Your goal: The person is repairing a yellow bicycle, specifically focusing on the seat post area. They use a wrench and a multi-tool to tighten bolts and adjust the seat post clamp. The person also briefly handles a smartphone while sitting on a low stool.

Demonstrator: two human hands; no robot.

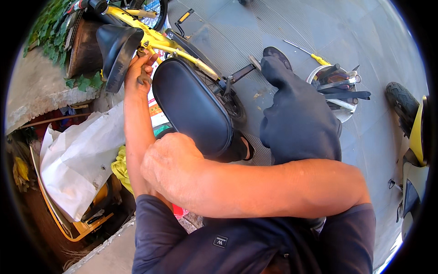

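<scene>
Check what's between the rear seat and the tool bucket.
Head view, from the rear seat to the tool bucket: a black wheel, a strip of floor, then the person's right leg.

I see a bike (182,55) in front of the person (255,242). On the person's right, tools (340,84) sit in a bucket (312,76), with a screwdriver (319,59) just past it.

A small square label (220,241), dark with a pale emblem and lettering, sits on the person's dark shirt (255,237). Dark characters (151,33) mark the yellow bicycle frame (127,18). Red-orange print on a white sheet (157,118) is too small for me to read.
</scene>
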